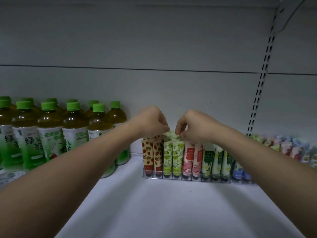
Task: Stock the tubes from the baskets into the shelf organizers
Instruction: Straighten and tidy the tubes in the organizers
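Two hands meet at twelve o'clock: my left hand [151,121] and right hand [192,125] pinch, fingers narrow, the tops of green tubes [172,157] in the organizer [188,177]. I judge seating underway; next, press them down level.

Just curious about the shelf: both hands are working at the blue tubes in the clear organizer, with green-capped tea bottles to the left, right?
Not quite. The head view shows the left hand and right hand at the green grape-print tubes, not blue ones. The clear organizer and green-capped tea bottles are as you say.
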The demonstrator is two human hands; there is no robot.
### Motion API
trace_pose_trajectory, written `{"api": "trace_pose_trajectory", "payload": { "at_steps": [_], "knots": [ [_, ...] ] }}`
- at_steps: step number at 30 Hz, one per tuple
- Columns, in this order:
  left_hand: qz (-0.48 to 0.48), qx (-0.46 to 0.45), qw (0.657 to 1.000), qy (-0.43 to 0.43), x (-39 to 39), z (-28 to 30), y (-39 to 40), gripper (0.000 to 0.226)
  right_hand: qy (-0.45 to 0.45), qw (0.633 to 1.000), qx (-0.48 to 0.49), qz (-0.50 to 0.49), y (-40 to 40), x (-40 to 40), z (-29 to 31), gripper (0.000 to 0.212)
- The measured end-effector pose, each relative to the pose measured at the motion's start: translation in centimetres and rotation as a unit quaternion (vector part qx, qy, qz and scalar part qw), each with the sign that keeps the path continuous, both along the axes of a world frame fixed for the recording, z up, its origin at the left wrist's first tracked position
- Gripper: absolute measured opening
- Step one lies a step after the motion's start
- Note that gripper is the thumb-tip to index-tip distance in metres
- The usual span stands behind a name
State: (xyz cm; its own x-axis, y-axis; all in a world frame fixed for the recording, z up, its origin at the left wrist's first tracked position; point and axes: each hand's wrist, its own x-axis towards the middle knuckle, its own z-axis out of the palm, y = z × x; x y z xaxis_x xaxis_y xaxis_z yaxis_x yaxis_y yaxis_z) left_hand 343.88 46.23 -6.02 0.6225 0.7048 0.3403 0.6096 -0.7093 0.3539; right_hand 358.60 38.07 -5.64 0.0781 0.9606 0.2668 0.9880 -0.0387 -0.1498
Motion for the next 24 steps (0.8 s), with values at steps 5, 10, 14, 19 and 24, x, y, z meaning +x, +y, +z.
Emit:
{"api": "trace_pose_trajectory", "payload": {
  "at_steps": [5, 10, 14, 19, 24],
  "knots": [
    [0.037, 0.001, 0.996, -0.083, -1.4, 0.6, 2.2, 0.016, 0.050, 0.998, 0.042, 0.015, 3.6, 0.4, 1.5, 0.017],
    [0.092, -0.009, 0.989, -0.114, -0.8, -2.9, 5.0, 0.019, 0.032, 0.999, 0.012, 0.005, 8.5, -0.9, 0.5, 0.018],
    [0.109, -0.075, 0.977, -0.167, -0.6, -4.9, 6.7, 0.013, 0.010, 1.000, -0.013, 0.018, 10.1, -1.5, -0.7, 0.009],
    [0.091, -0.165, 0.962, -0.197, -0.4, -5.2, 7.2, 0.014, -0.029, 0.998, -0.039, 0.027, 10.7, -1.8, -0.7, 0.008],
    [0.078, -0.238, 0.950, -0.188, -0.9, -4.1, 7.3, 0.010, -0.051, 0.997, -0.061, 0.022, 11.1, -2.0, -0.3, 0.009]
  ]
}}
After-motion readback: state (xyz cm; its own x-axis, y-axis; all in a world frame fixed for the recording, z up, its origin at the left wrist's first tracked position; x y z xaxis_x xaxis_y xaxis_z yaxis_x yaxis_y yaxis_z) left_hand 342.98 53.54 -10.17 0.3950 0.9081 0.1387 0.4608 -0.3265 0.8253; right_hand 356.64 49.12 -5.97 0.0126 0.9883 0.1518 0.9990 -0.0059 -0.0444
